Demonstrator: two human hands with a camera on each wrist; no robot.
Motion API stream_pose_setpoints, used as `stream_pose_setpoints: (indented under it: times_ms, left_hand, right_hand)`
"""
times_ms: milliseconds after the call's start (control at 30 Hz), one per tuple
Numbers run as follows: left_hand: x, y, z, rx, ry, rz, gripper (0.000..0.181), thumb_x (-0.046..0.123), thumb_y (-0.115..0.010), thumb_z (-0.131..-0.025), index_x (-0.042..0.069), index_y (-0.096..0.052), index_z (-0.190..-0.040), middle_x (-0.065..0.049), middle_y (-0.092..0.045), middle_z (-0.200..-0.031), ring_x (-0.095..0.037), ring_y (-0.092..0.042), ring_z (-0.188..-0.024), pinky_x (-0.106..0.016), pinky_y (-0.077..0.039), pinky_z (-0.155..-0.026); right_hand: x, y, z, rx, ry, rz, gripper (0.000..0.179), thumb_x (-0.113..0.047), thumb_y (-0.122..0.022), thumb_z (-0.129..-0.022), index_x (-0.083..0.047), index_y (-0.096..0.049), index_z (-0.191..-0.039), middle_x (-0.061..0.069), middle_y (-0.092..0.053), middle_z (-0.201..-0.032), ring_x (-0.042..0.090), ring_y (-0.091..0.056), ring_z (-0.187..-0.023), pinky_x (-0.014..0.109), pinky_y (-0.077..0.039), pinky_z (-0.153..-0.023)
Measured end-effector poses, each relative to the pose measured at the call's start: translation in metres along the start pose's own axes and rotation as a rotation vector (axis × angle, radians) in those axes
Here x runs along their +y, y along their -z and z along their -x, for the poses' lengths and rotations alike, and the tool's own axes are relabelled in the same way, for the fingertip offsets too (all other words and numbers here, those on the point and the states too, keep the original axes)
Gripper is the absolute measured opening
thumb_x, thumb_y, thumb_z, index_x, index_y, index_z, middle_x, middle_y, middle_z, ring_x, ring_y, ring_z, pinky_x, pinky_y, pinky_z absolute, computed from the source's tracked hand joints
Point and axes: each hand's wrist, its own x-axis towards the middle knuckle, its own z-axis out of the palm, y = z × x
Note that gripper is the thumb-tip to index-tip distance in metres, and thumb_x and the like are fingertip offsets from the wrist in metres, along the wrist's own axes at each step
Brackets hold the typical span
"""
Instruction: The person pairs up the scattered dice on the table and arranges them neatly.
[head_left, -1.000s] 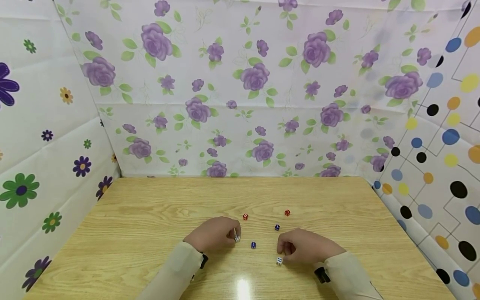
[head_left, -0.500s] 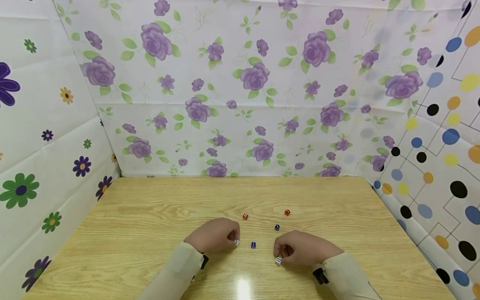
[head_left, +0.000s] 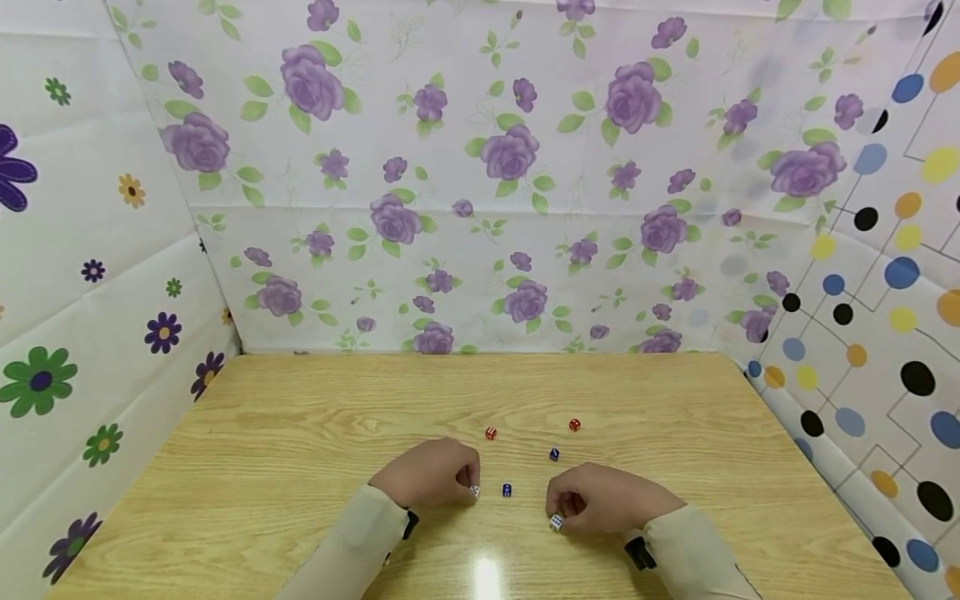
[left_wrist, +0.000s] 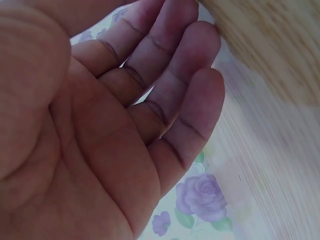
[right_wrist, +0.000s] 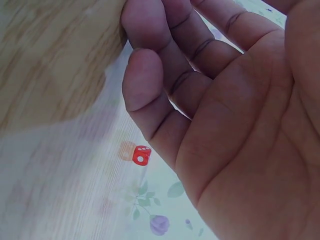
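Observation:
My left hand (head_left: 431,473) pinches a white die (head_left: 474,492) with thumb and fingertips, low over the wooden table. To the right, my right hand (head_left: 600,498) holds another white die (head_left: 556,522) at its fingertips, the six-spot face showing. A blue die (head_left: 507,491) lies between the hands, and a second blue die (head_left: 554,455) sits just beyond the right hand. Behind them are a red die (head_left: 491,433) and another red die (head_left: 575,425). In the wrist views the palm and curled fingers (left_wrist: 200,110) show, with both white dice hidden; a red die (right_wrist: 141,155) appears past the right hand.
The wooden table (head_left: 315,392) ends at a back wall of rose-patterned cloth (head_left: 465,275). Flower-print cloth (head_left: 112,317) hangs on the left, dotted cloth (head_left: 870,275) on the right. Each wrist wears a black strap (head_left: 641,552).
My left hand's white die has turned and come slightly nearer to me. My right hand has shifted a little to the left with its white die. The blue and red dice have stayed put.

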Motion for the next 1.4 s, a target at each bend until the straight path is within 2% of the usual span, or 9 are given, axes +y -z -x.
stream_pose_setpoints:
  times_ms: [233,467,633,767,967,1400]
  left_hand:
    - [0.0014,-0.0023,0.0002,-0.027,0.004,0.045,0.014,0.023,-0.075,-0.081,0.026,-0.062,-0.078,0.015,-0.058,-0.075,-0.003,-0.053,-0.065,-0.022,-0.046,-0.063]
    - [0.0054,-0.0024,0.0023,-0.063,0.024,0.074,0.015,0.024,-0.077,-0.079,0.026,-0.062,-0.077,0.014,-0.059,-0.075,-0.003,-0.053,-0.065,-0.023,-0.046,-0.062]
    - [0.0059,-0.0032,0.0019,-0.083,0.008,0.099,0.015,0.025,-0.078,-0.078,0.025,-0.063,-0.078,0.014,-0.059,-0.075,-0.003,-0.054,-0.065,-0.023,-0.046,-0.062]
    - [0.0051,-0.0039,0.0007,-0.094,-0.008,0.082,0.015,0.026,-0.078,-0.078,0.026,-0.063,-0.079,0.015,-0.059,-0.075,-0.002,-0.054,-0.065,-0.022,-0.046,-0.062]
    - [0.0042,-0.0039,0.0007,-0.102,-0.018,0.073,0.014,0.025,-0.077,-0.079,0.026,-0.064,-0.081,0.016,-0.059,-0.076,-0.001,-0.055,-0.066,-0.021,-0.047,-0.063]
    - [0.0088,0.0028,0.006,-0.098,-0.016,0.09,0.012,0.026,-0.076,-0.08,0.025,-0.064,-0.08,0.014,-0.06,-0.076,-0.002,-0.054,-0.065,-0.022,-0.046,-0.062]
  right_hand:
    - [-0.0016,0.0001,0.0012,-0.016,-0.051,-0.037,0.011,-0.017,-0.071,-0.085,-0.025,-0.064,-0.087,-0.013,-0.057,-0.073,0.001,-0.049,-0.062,0.02,-0.044,-0.057]
    - [-0.0008,-0.0004,0.0014,-0.023,-0.055,-0.051,0.01,-0.018,-0.072,-0.084,-0.024,-0.064,-0.087,-0.012,-0.056,-0.072,0.001,-0.048,-0.061,0.019,-0.043,-0.056]
    - [-0.0001,-0.0011,0.0009,-0.024,-0.06,-0.054,0.01,-0.02,-0.072,-0.084,-0.025,-0.064,-0.086,-0.012,-0.056,-0.071,0.002,-0.048,-0.06,0.02,-0.043,-0.055]
    - [0.0004,-0.001,0.0002,-0.025,-0.064,-0.053,0.008,-0.022,-0.07,-0.085,-0.025,-0.063,-0.087,-0.012,-0.057,-0.072,0.002,-0.049,-0.061,0.02,-0.043,-0.056]
    - [0.002,-0.0005,-0.0003,-0.03,-0.059,-0.067,0.005,-0.022,-0.066,-0.088,-0.026,-0.063,-0.088,-0.012,-0.058,-0.074,0.002,-0.05,-0.062,0.021,-0.045,-0.058]
    - [0.0023,-0.0013,-0.001,-0.032,-0.066,-0.06,0.004,-0.024,-0.067,-0.087,-0.025,-0.064,-0.089,-0.013,-0.058,-0.076,0.002,-0.051,-0.064,0.022,-0.046,-0.059]
